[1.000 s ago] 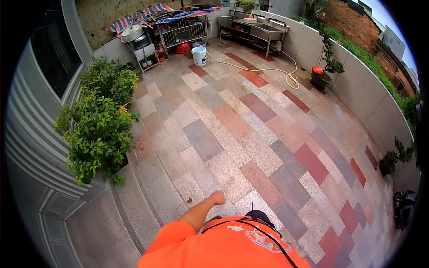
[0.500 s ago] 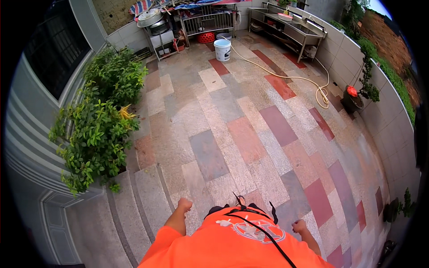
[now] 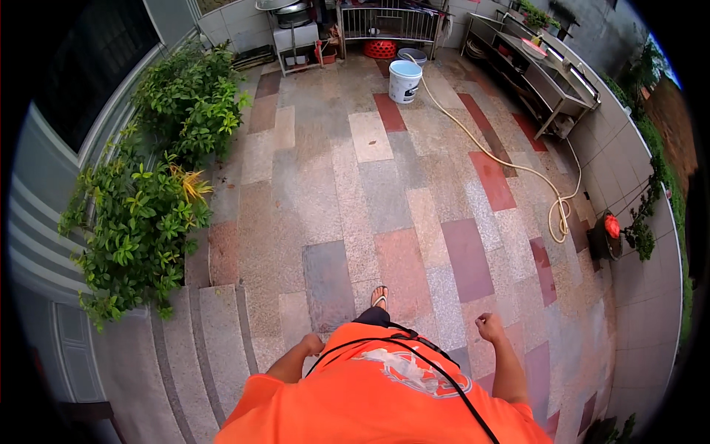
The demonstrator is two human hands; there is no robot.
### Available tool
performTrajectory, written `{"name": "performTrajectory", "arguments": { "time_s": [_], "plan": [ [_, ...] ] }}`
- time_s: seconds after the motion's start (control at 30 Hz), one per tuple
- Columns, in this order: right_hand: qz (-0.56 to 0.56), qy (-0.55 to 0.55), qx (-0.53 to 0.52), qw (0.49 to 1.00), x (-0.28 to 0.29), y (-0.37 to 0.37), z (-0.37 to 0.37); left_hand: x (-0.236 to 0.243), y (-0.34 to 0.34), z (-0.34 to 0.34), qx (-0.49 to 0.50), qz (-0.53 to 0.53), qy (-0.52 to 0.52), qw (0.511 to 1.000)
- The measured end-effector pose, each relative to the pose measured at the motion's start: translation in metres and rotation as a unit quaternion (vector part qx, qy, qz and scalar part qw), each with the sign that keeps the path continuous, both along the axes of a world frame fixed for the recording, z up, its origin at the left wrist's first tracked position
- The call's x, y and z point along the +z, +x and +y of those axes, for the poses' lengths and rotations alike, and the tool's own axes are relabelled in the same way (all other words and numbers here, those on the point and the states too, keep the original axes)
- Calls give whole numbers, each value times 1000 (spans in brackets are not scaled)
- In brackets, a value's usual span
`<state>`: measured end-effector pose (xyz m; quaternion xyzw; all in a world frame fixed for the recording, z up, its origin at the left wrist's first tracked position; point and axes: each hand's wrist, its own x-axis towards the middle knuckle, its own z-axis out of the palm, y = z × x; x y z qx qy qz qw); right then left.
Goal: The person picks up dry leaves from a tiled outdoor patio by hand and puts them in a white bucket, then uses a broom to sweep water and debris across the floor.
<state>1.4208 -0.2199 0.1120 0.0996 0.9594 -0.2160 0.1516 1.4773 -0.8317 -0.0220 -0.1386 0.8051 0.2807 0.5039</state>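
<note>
Beside the printed orange shirt (image 3: pixel 373 399), left fingers (image 3: pixel 316 344) and right fingers (image 3: pixel 486 323) curl closed, empty.

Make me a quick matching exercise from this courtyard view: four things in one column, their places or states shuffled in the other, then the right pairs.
1. White bucket
2. Hose
3. Red basket
4. Right hand

A. Curled, nothing visible in it
B. Beneath the barred rack
C. Upright on the paving
D. Long and cream-coloured, partly looped

Pairs: 1-C, 2-D, 3-B, 4-A
</note>
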Motion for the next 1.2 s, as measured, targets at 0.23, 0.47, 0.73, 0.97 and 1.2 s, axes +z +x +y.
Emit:
{"name": "performTrajectory", "arguments": {
  "time_s": [0.23,0.47,0.73,0.97,1.2],
  "plan": [
    [-65,-23,-40,997,-4,-84,61,40,-351,78,-210,258,-60,941],
    [-226,-94,-106,964,0,-188,75,63,-582,171,49,390,41,918],
    [-160,-68,-19,985,-27,-456,172,12,-644,178,-84,83,-69,991],
    [-39,6,60,997,5,-776,236,16,-743,203,153,131,-19,979],
    [29,-5,79,996,23,-1050,195,-41,-895,184,172,135,-55,974]
  ]
}}
